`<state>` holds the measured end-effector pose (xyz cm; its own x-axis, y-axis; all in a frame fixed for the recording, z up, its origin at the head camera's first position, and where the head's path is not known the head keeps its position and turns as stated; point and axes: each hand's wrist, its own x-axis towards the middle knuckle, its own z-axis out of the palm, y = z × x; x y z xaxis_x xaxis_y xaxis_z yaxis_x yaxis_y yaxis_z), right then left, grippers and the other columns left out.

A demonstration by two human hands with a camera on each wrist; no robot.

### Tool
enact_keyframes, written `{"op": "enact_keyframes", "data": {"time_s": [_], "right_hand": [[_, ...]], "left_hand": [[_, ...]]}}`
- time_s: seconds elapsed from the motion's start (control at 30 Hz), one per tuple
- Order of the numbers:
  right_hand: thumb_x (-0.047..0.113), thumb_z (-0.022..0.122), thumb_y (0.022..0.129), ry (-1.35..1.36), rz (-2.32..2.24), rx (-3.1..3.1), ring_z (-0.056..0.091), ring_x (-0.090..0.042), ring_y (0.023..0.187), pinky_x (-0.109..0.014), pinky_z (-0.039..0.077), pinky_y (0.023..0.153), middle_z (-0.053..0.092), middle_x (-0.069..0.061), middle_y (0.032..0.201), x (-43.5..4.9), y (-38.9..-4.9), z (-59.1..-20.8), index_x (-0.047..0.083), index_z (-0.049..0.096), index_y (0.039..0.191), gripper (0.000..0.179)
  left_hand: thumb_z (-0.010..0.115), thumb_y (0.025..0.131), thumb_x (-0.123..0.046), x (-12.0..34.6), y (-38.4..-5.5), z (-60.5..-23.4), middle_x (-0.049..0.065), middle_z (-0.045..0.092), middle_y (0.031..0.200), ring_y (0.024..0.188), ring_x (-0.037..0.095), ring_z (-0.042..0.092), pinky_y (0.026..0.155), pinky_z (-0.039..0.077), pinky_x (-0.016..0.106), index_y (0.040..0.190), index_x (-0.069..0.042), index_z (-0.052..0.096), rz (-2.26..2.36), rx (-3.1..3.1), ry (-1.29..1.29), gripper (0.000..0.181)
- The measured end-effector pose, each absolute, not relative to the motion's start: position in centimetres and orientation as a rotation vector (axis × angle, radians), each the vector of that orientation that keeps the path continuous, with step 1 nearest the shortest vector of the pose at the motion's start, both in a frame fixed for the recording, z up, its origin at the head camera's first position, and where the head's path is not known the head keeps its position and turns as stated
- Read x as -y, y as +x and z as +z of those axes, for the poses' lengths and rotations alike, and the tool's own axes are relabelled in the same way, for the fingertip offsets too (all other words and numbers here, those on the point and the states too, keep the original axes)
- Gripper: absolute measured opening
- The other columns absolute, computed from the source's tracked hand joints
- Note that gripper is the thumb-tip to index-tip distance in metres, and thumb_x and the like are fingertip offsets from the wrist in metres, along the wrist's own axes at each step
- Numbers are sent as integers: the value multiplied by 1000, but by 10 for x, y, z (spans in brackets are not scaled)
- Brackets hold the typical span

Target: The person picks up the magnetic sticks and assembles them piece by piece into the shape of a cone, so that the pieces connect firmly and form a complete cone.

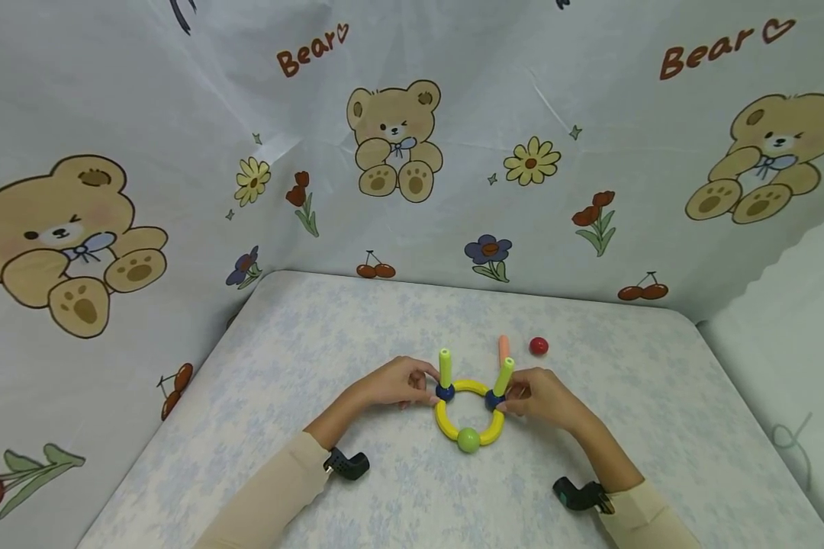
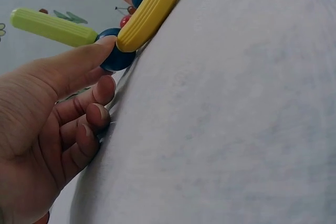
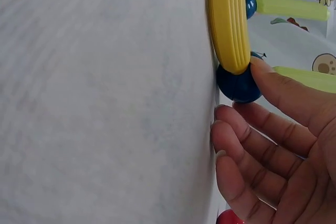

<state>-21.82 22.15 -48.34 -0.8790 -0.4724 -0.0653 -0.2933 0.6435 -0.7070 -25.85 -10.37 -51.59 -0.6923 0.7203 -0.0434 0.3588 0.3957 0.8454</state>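
Note:
A ring of yellow curved rods (image 1: 444,423) lies on the table, joined by two dark blue balls and a green ball (image 1: 469,440) at the near side. Two light green rods (image 1: 445,367) stick up from the blue balls, the right one leaning rightward. My left hand (image 1: 400,381) pinches the left blue ball (image 2: 119,60) between thumb and index finger, its other fingers loosely curled. On the opposite side, my right hand (image 1: 544,396) has thumb and fingers on the right blue ball (image 3: 239,86), where the yellow rod meets it.
Behind the right hand lie an orange-pink straight rod (image 1: 503,348) and a red ball (image 1: 539,346). The table (image 1: 357,328) has a pale blue patterned cover. A white curtain with printed bears (image 1: 396,141) hangs along its back and left edges.

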Motion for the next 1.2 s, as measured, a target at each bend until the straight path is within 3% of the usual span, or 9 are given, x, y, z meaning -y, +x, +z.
{"op": "enact_keyframes", "data": {"time_s": [0.27, 0.63, 0.9, 1.2], "right_hand": [[19, 83, 86, -560, -1070, -2623, 58, -17, 63, -27, 52, 53, 64, 0, 76, -217, -219, -484, 5, 72, 96, 20], [19, 81, 88, -493, -1062, -2646, 55, -16, 52, -26, 46, 48, 61, -1, 68, -203, -223, -484, 6, 71, 92, 17], [17, 81, 89, -446, -1059, -2642, 56, -16, 53, -27, 48, 50, 64, -1, 70, -195, -229, -483, 6, 73, 98, 16], [10, 75, 92, -564, -1083, -2612, 60, -22, 56, -30, 52, 51, 68, -1, 75, -191, -238, -485, 3, 75, 112, 21]], "left_hand": [[81, 89, -21, 108, -258, -515, -3, 72, 78, 54, 10, 56, 52, 48, 25, 120, -16, 72, 1188, -2203, 925, 33], [76, 92, -9, 113, -256, -512, -3, 71, 81, 61, 7, 53, 59, 46, 22, 109, -15, 76, 1215, -2068, 1029, 19], [72, 95, -7, 114, -258, -510, -6, 72, 87, 71, 5, 60, 64, 49, 21, 110, -14, 76, 1121, -2109, 1084, 17], [69, 98, -13, 115, -259, -508, -2, 73, 86, 66, 3, 53, 60, 45, 20, 104, -15, 78, 1095, -2096, 1076, 11]]}}
